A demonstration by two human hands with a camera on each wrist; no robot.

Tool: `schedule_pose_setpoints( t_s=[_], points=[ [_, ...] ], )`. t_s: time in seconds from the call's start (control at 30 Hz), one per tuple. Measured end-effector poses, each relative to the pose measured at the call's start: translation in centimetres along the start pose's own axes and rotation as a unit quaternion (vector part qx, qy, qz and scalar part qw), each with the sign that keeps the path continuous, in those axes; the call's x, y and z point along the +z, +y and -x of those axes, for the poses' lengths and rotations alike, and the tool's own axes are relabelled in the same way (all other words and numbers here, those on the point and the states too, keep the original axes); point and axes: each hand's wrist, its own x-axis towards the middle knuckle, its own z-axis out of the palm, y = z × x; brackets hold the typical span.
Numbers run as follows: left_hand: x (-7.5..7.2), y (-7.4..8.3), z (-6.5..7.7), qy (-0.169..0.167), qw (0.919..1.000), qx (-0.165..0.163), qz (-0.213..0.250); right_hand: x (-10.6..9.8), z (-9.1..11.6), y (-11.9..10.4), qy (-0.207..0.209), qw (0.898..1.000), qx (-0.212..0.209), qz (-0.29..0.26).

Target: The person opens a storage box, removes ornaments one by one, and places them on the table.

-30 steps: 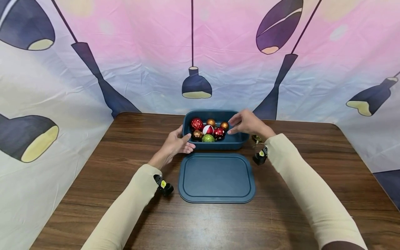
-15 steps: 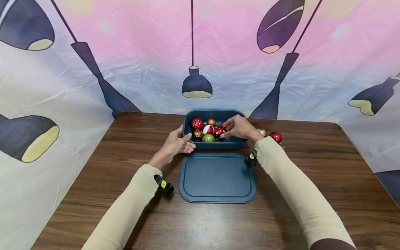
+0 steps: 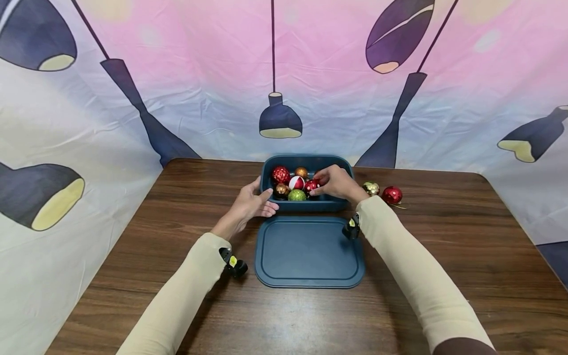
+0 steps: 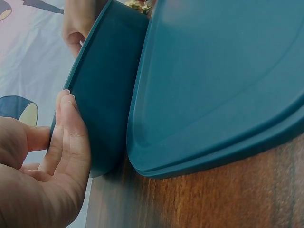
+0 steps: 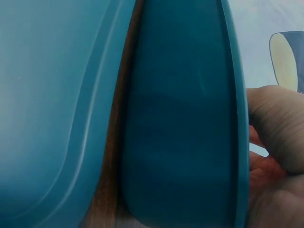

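In the head view, the right hand (image 3: 338, 183) is hanging over the right half of the blue box (image 3: 306, 206), its fingers partly hiding a red spotted bauble (image 3: 312, 185) inside; whether they are gripping anything, I cannot tell. The left hand (image 3: 250, 201) is pinching the box's left end, the left wrist view showing its fingers lying along the outer wall. In the right wrist view, that box is blocking every bauble, while a strip of tabletop (image 5: 116, 128) is showing before the lid (image 3: 309, 251). The left wrist view is cropping a gold bauble (image 3: 371, 188), which the head view is showing more fully, beside a red bauble (image 3: 392, 195).
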Motion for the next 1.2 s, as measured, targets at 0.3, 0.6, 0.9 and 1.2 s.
schedule_pose_setpoints(
  t_s=[0.3, 0.6, 0.9, 1.2],
  points=[
    [0.1, 0.1, 0.1, 0.000, 1.0000, 0.001, -0.002, -0.2, 0.1, -0.4, 0.006, 1.000, 0.004, 0.005],
    [0.1, 0.1, 0.2, -0.004, 1.0000, 0.001, 0.007, -1.4, 0.7, -0.5, 0.015, 1.000, -0.018, 0.019],
    [0.1, 0.1, 0.1, -0.006, 0.9999, 0.007, 0.008, -3.4, 1.5, -0.9, 0.016, 1.000, -0.005, 0.000],
    [0.1, 0.1, 0.1, -0.005, 1.0000, 0.008, -0.001, -5.8, 2.7, -0.5, 0.041, 0.999, 0.008, 0.016]
  ],
)
